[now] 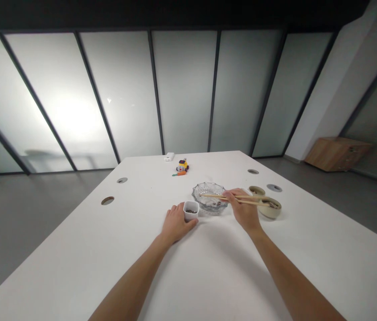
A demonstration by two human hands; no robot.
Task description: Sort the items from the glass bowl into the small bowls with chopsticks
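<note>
My left hand [176, 223] is wrapped round a small white square cup [191, 216] on the table, with small dark bits inside it. In my right hand [243, 211] is a pair of wooden chopsticks [212, 195], their tips pointing left over a clear scalloped glass bowl [205, 205]. A few small dark things lie in the bowl, too small to name. Whether the tips pinch anything cannot be made out. Just right of my right hand stands a beige round pot [270, 212] with small pieces in it.
A second beige pot [257, 191] stands behind the first. Farther back are a yellow toy vehicle [183, 165], an orange carrot-shaped thing [182, 174] and a white box-like object [169, 157]. Round holes [107, 200] are cut in the white table [84, 258]. A wooden cabinet [337, 154] stands beyond.
</note>
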